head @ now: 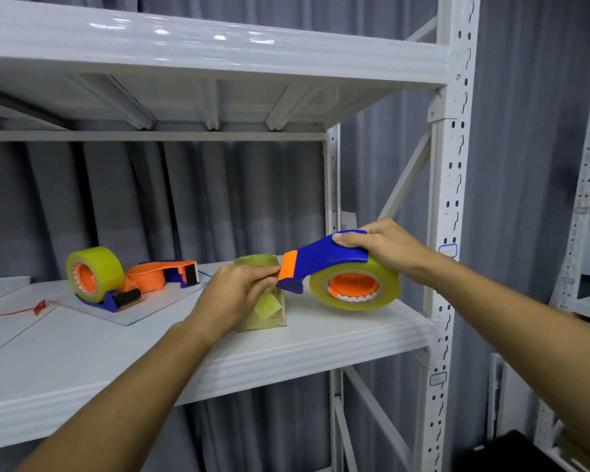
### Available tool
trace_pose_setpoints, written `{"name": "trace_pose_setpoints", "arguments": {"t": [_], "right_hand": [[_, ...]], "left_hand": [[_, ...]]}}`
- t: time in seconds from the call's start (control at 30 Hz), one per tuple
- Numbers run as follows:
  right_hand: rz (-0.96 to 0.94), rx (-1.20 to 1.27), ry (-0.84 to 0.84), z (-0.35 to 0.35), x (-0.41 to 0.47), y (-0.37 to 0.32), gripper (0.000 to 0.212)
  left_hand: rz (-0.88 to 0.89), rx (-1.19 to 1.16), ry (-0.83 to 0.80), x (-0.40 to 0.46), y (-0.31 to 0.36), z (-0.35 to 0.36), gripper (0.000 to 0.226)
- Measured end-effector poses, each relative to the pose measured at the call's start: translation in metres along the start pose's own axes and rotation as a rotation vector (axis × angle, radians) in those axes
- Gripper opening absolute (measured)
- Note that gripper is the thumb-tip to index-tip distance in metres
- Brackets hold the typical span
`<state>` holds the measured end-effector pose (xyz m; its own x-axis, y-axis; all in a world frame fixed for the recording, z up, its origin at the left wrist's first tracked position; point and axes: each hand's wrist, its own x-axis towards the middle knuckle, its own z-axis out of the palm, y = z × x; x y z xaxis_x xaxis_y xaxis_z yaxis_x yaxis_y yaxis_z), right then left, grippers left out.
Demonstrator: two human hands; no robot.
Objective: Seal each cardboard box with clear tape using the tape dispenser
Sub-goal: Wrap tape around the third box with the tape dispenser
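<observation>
A small cardboard box (264, 315), wrapped in glossy clear tape, stands on the white shelf (286, 349). My left hand (234, 294) grips the box from the left near its top, fingers curled over the front. My right hand (382, 248) grips the blue and orange tape dispenser (321, 260) from above. The dispenser's orange nose touches the box's top right corner beside my left fingertips. Its roll of clear tape (355, 286) rests just right of the box, near the shelf's right end.
Two more dispensers lie at the shelf's back left: a blue one with a full tape roll (96, 279) and an orange one (164, 275). A red cable tie (24, 310) lies further left. An upper shelf (218, 52) hangs overhead. A perforated upright (452, 199) stands at right.
</observation>
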<state>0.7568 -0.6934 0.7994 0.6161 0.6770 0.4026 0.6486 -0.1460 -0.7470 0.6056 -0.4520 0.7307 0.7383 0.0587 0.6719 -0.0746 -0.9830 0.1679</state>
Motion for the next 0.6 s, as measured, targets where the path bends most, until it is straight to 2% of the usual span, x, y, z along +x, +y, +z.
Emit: {"name": "trace_pose_setpoints", "arguments": {"t": [0.3, 0.43, 0.6], "right_hand": [[0.022, 0.080, -0.044, -0.006, 0.001, 0.009, 0.039], [0.011, 0.068, -0.034, -0.012, 0.002, 0.015, 0.042], [-0.025, 0.030, -0.085, -0.020, 0.002, 0.014, 0.039]], "left_hand": [[-0.092, -0.083, 0.030, -0.006, -0.015, 0.010, 0.032], [-0.097, -0.078, 0.026, -0.005, -0.012, 0.007, 0.040], [-0.070, -0.059, 0.040, -0.006, -0.011, 0.008, 0.027]]}}
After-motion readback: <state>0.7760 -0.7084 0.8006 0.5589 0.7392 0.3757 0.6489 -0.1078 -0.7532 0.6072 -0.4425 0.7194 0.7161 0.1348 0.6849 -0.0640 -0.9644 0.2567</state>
